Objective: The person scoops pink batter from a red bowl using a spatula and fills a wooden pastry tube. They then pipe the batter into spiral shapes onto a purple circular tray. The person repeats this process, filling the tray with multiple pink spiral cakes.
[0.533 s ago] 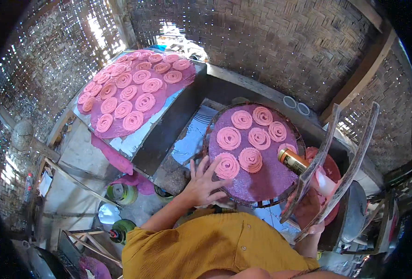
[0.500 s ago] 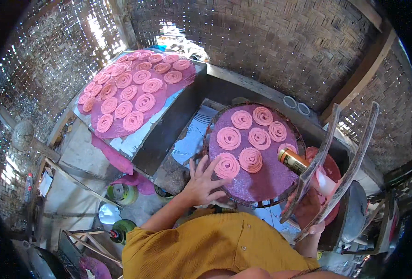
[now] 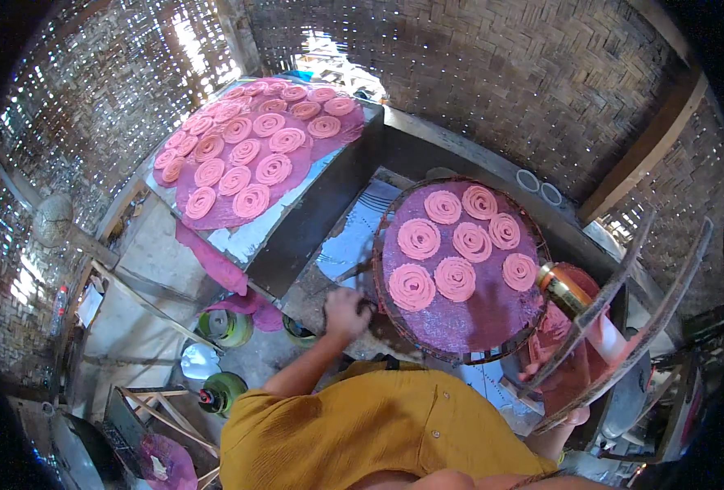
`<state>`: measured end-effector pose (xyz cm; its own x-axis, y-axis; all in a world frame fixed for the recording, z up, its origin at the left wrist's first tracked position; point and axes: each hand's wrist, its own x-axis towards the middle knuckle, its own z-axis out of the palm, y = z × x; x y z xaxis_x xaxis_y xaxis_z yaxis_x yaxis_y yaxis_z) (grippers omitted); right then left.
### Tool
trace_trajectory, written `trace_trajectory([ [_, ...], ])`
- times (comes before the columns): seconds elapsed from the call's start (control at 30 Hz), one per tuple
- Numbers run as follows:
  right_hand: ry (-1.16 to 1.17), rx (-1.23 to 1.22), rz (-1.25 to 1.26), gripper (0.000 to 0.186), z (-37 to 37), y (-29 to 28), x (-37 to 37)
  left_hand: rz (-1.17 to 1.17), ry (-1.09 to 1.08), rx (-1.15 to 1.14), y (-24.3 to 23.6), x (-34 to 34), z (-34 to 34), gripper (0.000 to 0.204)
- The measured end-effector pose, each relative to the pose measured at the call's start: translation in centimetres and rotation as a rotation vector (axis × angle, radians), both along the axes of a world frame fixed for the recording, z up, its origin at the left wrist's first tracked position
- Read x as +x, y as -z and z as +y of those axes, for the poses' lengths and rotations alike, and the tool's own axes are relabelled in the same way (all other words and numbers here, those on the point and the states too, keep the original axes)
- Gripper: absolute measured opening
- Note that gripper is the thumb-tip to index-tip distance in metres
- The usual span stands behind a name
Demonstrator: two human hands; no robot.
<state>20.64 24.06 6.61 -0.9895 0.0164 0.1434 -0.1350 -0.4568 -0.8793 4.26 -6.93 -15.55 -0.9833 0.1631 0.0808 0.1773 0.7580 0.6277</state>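
Observation:
My right hand (image 3: 576, 416) grips the near end of a wooden lever press (image 3: 682, 306) with two long arms. A gold can (image 3: 564, 291) and a white plunger (image 3: 607, 339) sit between the arms. The press hangs over the right edge of a round tray (image 3: 460, 356), which is covered with purple mesh cloth (image 3: 478, 317) bearing several pink coiled dough rounds (image 3: 455, 278). My left hand (image 3: 347, 314) is low beside the tray's left edge, blurred and with its fingers bent. Whether they hold anything cannot be seen.
A basin of pink dough (image 3: 559, 359) stands below the press. At the back left, more coils lie on purple cloth over a board (image 3: 233, 245). Green gas cylinders (image 3: 224, 392) stand at lower left. Two white rings (image 3: 528, 180) rest on the ledge by the woven wall (image 3: 476, 82).
My left hand has dropped from the tray's left edge, its spread fingers now bent. The press has shifted right, off the tray, uncovering the rightmost pink coil. The whole view has shifted slightly.

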Motion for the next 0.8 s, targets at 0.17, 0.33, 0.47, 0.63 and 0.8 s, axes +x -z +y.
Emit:
trace_trajectory([
  [0.17, 0.056, -0.029, 0.019, 0.111, 0.3, -0.1, 0.6, 0.022, 0.048, -0.295, 7.3, -0.2, 2.9, 0.041],
  [0.33, 0.104, -0.047, 0.021, 0.111, 0.6, -0.5, 1.5, -0.010, 0.070, -0.324, 7.5, -0.7, 2.9, 0.045],
  [0.47, 0.136, -0.076, 0.005, 0.112, 1.1, -0.7, 1.8, -0.022, -0.126, -0.011, 10.6, -1.5, 2.8, 0.043],
  [0.63, 0.112, -0.013, 0.124, 0.111, 1.2, 0.1, 1.5, -0.215, -0.008, 0.075, 6.9, -2.4, 2.2, 0.035],
  [0.8, 0.100, -0.038, 0.100, 0.111, 1.9, 0.4, 1.3, -0.601, 0.106, 1.312, 3.1, -1.8, -2.0, 0.019],
])
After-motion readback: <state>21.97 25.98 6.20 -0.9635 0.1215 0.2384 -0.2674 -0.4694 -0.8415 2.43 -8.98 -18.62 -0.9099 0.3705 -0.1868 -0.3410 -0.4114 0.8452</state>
